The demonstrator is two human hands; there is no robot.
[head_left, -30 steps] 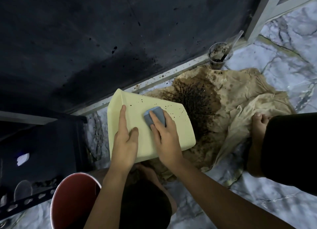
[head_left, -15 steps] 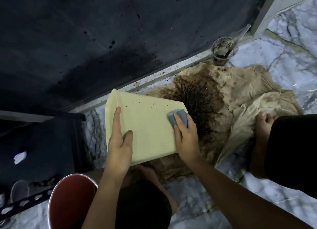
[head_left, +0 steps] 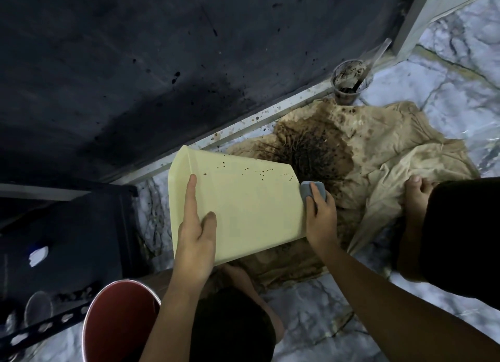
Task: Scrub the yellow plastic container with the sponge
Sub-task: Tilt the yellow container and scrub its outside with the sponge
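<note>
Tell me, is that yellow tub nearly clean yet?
Not quite. Most of the yellow container's facing side looks clean. The left hand steadies it while the right hand presses the sponge at its right edge. A line of dark specks near the top remains to scrub.

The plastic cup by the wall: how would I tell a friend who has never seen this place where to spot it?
Start at the big stained tan cloth spread on the marble floor. Follow it to its far edge, where the pale strip along the foot of the dark wall runs. There stands the clear plastic cup, the only see-through thing nearby, smeared with dark muck and with a straw leaning out.
</note>
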